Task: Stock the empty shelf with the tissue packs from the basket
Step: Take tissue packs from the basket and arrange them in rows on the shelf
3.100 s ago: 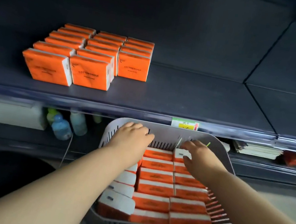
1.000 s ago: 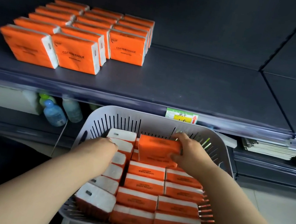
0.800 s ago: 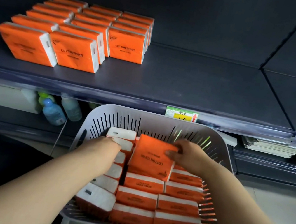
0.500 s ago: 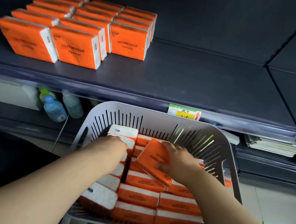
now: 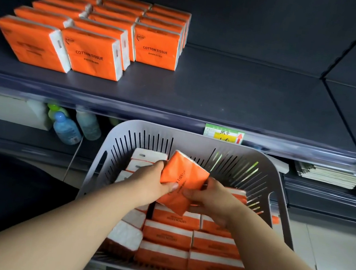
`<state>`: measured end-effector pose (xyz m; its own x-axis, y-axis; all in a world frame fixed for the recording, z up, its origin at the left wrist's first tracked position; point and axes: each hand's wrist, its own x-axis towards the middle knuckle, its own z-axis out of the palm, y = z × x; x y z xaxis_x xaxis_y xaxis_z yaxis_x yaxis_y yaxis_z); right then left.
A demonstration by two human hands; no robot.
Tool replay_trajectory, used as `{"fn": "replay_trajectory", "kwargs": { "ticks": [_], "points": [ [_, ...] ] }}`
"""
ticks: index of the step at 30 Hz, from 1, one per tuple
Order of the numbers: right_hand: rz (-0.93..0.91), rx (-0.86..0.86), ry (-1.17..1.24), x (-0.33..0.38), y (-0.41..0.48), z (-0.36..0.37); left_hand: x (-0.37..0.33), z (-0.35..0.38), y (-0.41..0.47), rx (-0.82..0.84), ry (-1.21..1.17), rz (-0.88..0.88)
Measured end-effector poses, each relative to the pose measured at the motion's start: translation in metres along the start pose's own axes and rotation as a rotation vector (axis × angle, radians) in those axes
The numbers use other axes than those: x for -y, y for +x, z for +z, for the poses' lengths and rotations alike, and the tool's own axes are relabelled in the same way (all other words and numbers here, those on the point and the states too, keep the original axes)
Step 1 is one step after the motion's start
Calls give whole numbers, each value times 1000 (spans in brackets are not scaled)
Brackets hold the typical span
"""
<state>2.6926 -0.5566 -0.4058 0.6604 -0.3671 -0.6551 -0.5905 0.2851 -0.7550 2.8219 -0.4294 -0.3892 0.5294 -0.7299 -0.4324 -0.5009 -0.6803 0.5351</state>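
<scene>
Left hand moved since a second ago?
Yes. The left hand has shifted right across the basket, off its left pack column, and grips the lifted tissue pack with the right hand.

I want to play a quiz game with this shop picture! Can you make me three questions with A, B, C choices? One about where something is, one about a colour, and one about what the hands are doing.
1. Where on the shelf do the stocked tissue packs stand?
A) at the left
B) at the right
C) spread all along it

2. What colour is the basket?
A) red
B) grey
C) green

3. How is the lifted pack held?
A) by one hand
B) by nobody, it lies loose
C) by both hands

Answers:
1 A: the rows all sit at the shelf's left.
2 B: its slotted wall is pale grey.
3 C: the left hand and the right hand both grip it above the basket.
</scene>
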Motion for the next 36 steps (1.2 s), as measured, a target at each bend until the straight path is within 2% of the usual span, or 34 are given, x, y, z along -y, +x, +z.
{"fn": "replay_trajectory", "kwargs": {
  "ticks": [2,4,5,6,9,11,18,22,26,33,36],
  "points": [
    [-122,-56,-386,6,0,-9,-1,-3,1,-45,-44,-2],
    [-170,-303,-902,11,2,-25,-4,-7,3,-104,-40,27],
    [-151,-396,-1073,12,3,-32,-5,-9,3,-147,-15,51],
    [-108,-421,-1167,11,4,-38,-7,-12,4,-195,13,72],
    [60,-285,-1317,1,6,-46,-10,-17,7,-300,50,86],
    [79,-269,-1398,-3,9,-47,-9,-19,9,-313,58,72],
    [118,-334,-1484,1,10,-50,-8,-18,13,-248,-18,28],
    [32,-373,-1354,14,2,-57,-5,-29,17,-211,-185,-13],
    [-79,-407,-1351,35,-16,-64,-3,-35,19,-208,-270,-22],
    [-216,-291,-1101,54,-54,-71,-4,-31,18,-214,-290,-34],
    [-284,-247,-1092,50,-57,-63,-3,-32,16,-211,-260,-27]
  ]
}}
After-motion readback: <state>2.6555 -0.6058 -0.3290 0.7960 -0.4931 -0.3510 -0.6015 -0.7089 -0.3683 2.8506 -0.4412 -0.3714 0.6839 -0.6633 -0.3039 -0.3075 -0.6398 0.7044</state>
